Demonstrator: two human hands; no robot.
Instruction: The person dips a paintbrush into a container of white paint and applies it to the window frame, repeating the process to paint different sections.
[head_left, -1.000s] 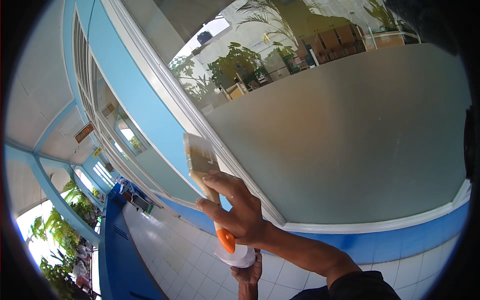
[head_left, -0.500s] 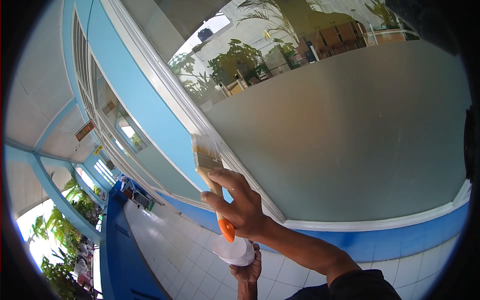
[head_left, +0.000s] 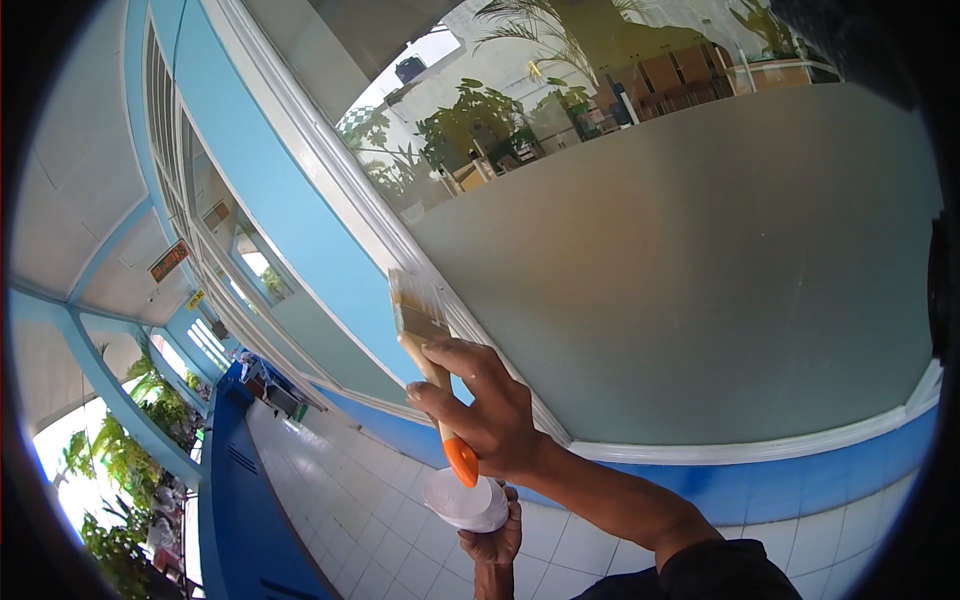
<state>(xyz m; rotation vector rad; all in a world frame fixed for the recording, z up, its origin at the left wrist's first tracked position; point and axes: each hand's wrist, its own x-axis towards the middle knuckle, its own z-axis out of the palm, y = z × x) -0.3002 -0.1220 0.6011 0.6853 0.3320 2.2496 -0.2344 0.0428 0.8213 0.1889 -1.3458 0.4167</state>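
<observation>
My right hand [head_left: 490, 410] is closed round the wooden handle of a wide paintbrush [head_left: 422, 322], whose tail end is orange. Its pale, white-coated bristles touch the white window frame [head_left: 375, 218], beside the light blue wall strip. Below it, my left hand [head_left: 497, 540] grips a white plastic cup [head_left: 465, 503] from underneath and the side. White shows inside the cup, partly behind the brush handle and my right hand.
A large window pane [head_left: 680, 270], frosted in its lower part, reflects plants and chairs above. A blue band [head_left: 700, 487] runs below it. White floor tiles [head_left: 370, 500] lead down a corridor past a dark blue low wall [head_left: 240, 510] with plants beyond.
My right hand and the paintbrush have shifted slightly to the right and down along the white frame. My left hand and the cup stay nearly where they were.
</observation>
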